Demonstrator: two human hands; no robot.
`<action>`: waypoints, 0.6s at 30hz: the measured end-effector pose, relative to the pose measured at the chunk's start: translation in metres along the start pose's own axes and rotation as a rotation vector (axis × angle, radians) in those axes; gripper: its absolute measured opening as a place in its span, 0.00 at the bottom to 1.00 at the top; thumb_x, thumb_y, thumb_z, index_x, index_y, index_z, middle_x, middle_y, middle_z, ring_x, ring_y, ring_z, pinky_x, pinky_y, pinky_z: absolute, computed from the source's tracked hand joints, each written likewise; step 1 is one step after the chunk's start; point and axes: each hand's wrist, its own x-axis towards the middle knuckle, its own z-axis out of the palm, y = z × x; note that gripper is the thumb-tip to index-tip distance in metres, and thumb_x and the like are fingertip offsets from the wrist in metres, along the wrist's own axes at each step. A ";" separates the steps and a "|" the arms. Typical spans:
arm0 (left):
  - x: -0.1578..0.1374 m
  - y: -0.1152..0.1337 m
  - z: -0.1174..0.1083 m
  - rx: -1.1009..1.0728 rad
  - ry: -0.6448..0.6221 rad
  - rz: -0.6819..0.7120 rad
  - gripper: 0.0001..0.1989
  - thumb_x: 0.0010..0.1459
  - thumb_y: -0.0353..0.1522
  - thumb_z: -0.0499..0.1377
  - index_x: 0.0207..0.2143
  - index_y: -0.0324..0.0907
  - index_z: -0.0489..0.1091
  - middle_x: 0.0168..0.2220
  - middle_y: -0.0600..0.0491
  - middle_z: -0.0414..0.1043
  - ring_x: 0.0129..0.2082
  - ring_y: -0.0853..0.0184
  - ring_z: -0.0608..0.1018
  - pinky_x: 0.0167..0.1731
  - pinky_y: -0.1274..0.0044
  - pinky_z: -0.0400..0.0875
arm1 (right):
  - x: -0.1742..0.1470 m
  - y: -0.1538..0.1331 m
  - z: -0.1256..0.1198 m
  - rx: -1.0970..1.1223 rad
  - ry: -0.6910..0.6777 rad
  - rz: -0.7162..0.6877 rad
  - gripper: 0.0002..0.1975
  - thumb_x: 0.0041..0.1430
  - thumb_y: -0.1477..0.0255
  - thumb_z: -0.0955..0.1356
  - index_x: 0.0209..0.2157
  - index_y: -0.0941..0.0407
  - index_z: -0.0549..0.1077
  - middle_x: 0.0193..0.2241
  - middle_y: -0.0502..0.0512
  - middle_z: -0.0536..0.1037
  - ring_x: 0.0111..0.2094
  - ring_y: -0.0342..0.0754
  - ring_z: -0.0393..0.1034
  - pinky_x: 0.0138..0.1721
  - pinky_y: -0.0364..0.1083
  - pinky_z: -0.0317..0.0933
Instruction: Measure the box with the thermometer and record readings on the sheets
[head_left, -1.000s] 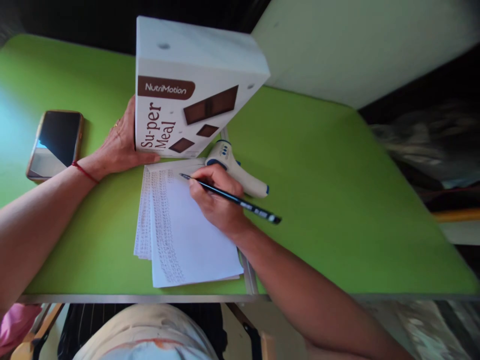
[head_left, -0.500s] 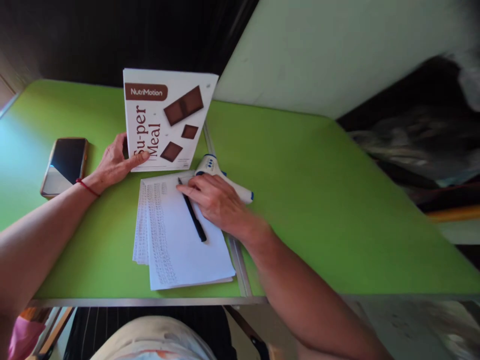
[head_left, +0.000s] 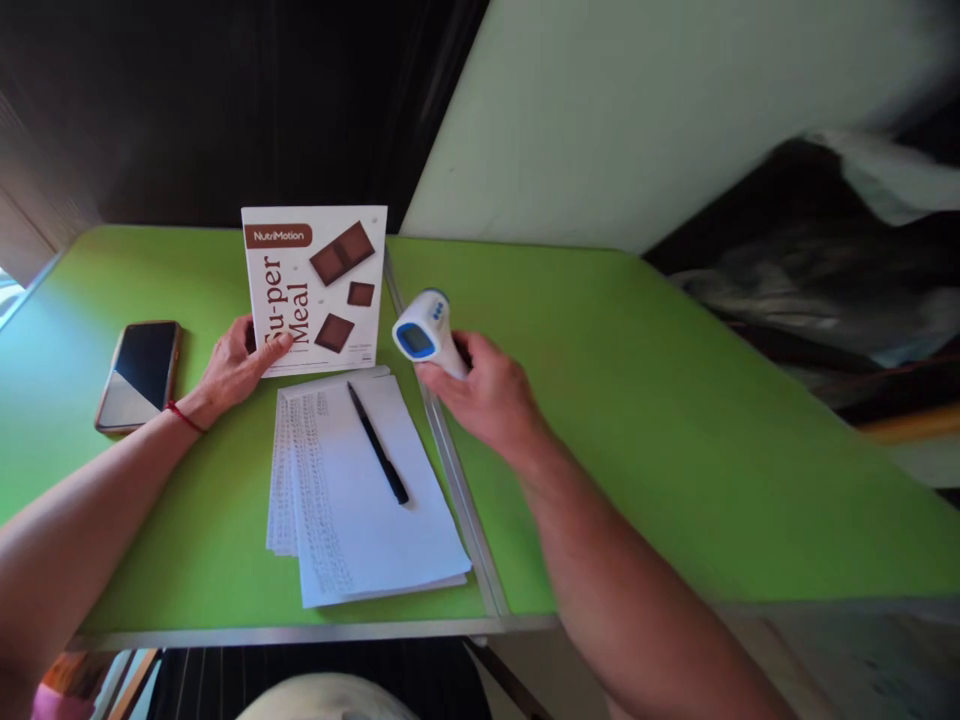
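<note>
My left hand (head_left: 238, 362) grips the lower left edge of a white box (head_left: 289, 275) printed "NutriMotion Su-per Meal" with brown chocolate pieces; the thumb lies on its front, the other fingers are hidden behind. The box stands upright on the green table. In my right hand (head_left: 487, 390) is a white and blue infrared thermometer (head_left: 444, 350), held by its handle above the table, its screen facing me. Between my arms lie sheets of paper (head_left: 405, 545) with a handwritten column on the left. A black pen (head_left: 379, 445) rests slantwise on the top sheet.
A smartphone (head_left: 139, 375) lies on the green table (head_left: 637, 450), left of my left hand. A metal seam (head_left: 469, 515) runs across the tabletop beside the papers. Behind stand a dark panel (head_left: 225, 110) and a pale wall (head_left: 585, 130). Dark bundled items are at the right.
My right hand has picked up the thermometer from the table, lifting it and turning its screen toward me. The box is still in my left hand, now more squarely upright. The view has shifted slightly.
</note>
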 end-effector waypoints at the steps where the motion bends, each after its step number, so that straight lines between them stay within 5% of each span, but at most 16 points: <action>1: -0.001 0.003 0.000 -0.005 -0.008 0.001 0.34 0.58 0.63 0.64 0.50 0.45 0.74 0.50 0.43 0.83 0.49 0.44 0.84 0.46 0.53 0.81 | -0.005 -0.008 0.003 0.189 0.000 -0.011 0.15 0.53 0.57 0.75 0.34 0.52 0.73 0.26 0.49 0.75 0.26 0.48 0.66 0.27 0.47 0.59; 4: -0.002 0.009 0.000 -0.016 -0.026 0.015 0.33 0.59 0.63 0.63 0.49 0.46 0.75 0.50 0.44 0.84 0.49 0.44 0.84 0.48 0.53 0.81 | -0.027 -0.029 0.018 0.696 -0.254 0.075 0.18 0.57 0.52 0.70 0.35 0.53 0.74 0.22 0.47 0.72 0.23 0.46 0.65 0.26 0.47 0.62; 7: -0.003 0.012 0.001 -0.002 -0.038 0.020 0.33 0.59 0.63 0.61 0.49 0.46 0.75 0.51 0.44 0.83 0.50 0.43 0.84 0.50 0.52 0.81 | -0.046 -0.040 0.036 0.859 -0.437 0.193 0.19 0.54 0.52 0.72 0.36 0.53 0.74 0.22 0.47 0.72 0.22 0.45 0.65 0.24 0.46 0.62; 18: -0.001 0.004 0.002 -0.030 -0.100 0.096 0.37 0.61 0.66 0.58 0.52 0.45 0.76 0.52 0.45 0.83 0.53 0.44 0.83 0.54 0.57 0.79 | -0.047 -0.030 0.064 0.801 -0.393 0.142 0.29 0.53 0.40 0.73 0.28 0.52 0.67 0.23 0.46 0.67 0.25 0.44 0.61 0.27 0.46 0.61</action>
